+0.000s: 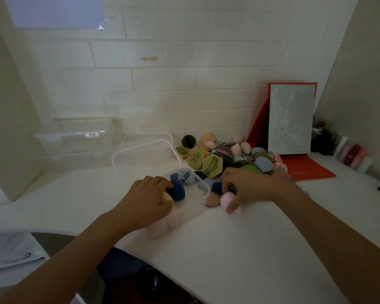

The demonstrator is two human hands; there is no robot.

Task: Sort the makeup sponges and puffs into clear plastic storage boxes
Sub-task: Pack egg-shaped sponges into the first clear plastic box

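Note:
A small clear plastic box (199,204) sits on the white counter, holding dark blue, pink and yellow sponges. My left hand (148,197) reaches into the box, its fingers curled on a dark blue sponge (177,190). My right hand (246,187) is just right of the box, its fingers curled round a dark blue sponge (217,187) at the edge of the pile. A pink sponge (226,199) and a tan puff (212,200) lie under that hand. The pile of sponges and puffs (228,154) spreads behind, with green packaged ones (212,164).
A second clear box (147,150) and a larger clear bin (75,132) stand at the back left by the tiled wall. A red folder with a patterned board (291,119) leans at the back right, and small bottles (342,148) line the right wall.

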